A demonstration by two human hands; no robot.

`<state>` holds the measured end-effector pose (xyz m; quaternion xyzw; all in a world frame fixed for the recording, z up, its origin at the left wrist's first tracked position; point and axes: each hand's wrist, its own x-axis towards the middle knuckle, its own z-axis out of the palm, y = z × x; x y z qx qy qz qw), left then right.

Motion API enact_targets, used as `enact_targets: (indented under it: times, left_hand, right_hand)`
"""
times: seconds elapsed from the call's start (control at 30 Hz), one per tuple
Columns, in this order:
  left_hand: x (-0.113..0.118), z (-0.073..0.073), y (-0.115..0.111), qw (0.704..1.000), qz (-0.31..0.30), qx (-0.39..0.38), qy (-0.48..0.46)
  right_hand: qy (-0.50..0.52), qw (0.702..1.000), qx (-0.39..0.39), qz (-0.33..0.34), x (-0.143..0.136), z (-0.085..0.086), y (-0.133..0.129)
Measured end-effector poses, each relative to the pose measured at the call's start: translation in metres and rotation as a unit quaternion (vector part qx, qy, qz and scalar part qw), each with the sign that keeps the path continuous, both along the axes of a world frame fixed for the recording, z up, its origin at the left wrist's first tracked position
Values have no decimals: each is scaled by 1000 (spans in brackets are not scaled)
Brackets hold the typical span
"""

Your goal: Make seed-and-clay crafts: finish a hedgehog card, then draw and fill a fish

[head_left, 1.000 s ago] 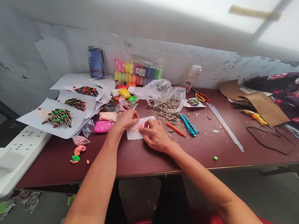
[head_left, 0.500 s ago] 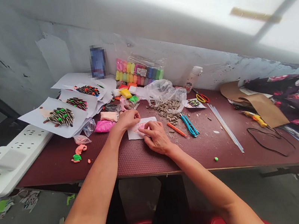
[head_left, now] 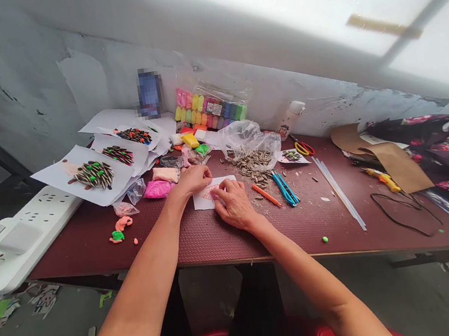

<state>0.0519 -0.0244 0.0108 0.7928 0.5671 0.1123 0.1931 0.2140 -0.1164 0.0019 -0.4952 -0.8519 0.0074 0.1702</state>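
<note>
A small white sheet of paper (head_left: 201,202) with a pink-orange patch or outline (head_left: 206,194) on it lies flat near the table's front edge. My left hand (head_left: 194,179) rests at its upper left edge, fingers curled and closed; what they hold, if anything, is hidden. Over the right part of the sheet is my right hand (head_left: 233,203), its thumb and fingers bunched down on the pink patch. The fingertips hide whatever lies beneath them. An orange pen-shaped tool (head_left: 267,195) and a blue utility knife (head_left: 284,188) lie to the right.
Sunflower seeds (head_left: 251,163) spill from a clear bag (head_left: 251,136) behind my hands. Packs of pink clay (head_left: 158,188) and finished seed pictures (head_left: 95,174) lie left. Scissors (head_left: 303,147), clear sticks (head_left: 340,194) and a glue gun (head_left: 383,179) are right. A power strip (head_left: 40,220) flanks the table.
My right hand's fingers have drawn in, with the index finger more bent over the paper. The pink piece seen under them is now mostly covered. My left hand stays in place.
</note>
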Motion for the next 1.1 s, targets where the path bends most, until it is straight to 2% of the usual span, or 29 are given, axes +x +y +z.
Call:
enact_targets:
  times: [0.67, 0.87, 1.0, 1.1]
  left_hand:
    - [2, -2, 1, 1000, 7, 5, 8]
    - [1, -1, 0, 1000, 5, 3, 7]
    - [1, 0, 0, 1000, 2, 1, 7]
    - [0, -1, 1, 1000, -1, 1, 6]
  right_hand:
    - [-14, 998, -18, 51, -9, 4, -8]
    - [32, 997, -27, 69, -5, 0, -7]
    - [69, 996, -5, 50, -2, -4, -5]
    - [46, 998, 7, 41, -3, -3, -6]
